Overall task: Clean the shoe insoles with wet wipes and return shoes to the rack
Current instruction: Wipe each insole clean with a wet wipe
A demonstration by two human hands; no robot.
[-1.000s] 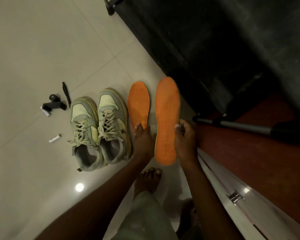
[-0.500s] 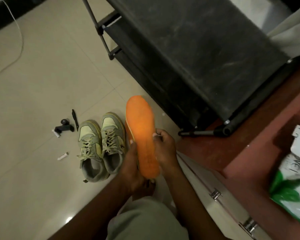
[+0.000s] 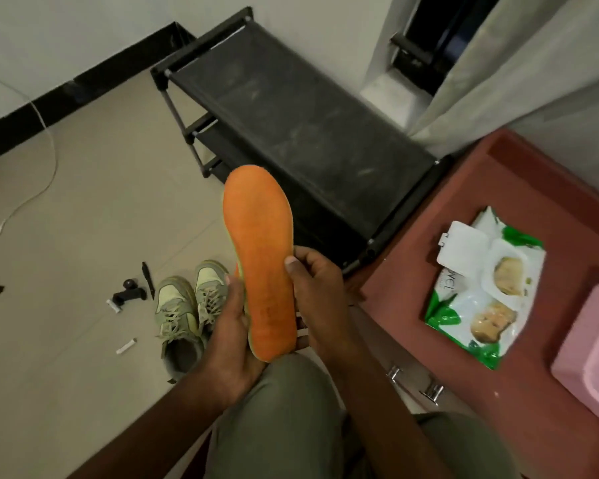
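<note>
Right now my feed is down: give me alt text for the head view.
Both hands hold orange insoles upright over the lap: left hand at the heel, right hand at the side of the front insole. Sneakers sit on the floor left, the shoe rack behind, an open wet-wipe pack right.

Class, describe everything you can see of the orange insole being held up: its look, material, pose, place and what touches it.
The orange insole is long and foot-shaped, with a matte, slightly fuzzy orange top and a thin yellow-green edge. It looks like foam. It is held off the floor, toe end up and away, heel near the person's knee. The left hand cups its heel side; the right hand grips its other edge, thumb on top. A sliver of a second orange piece shows behind it.
</note>
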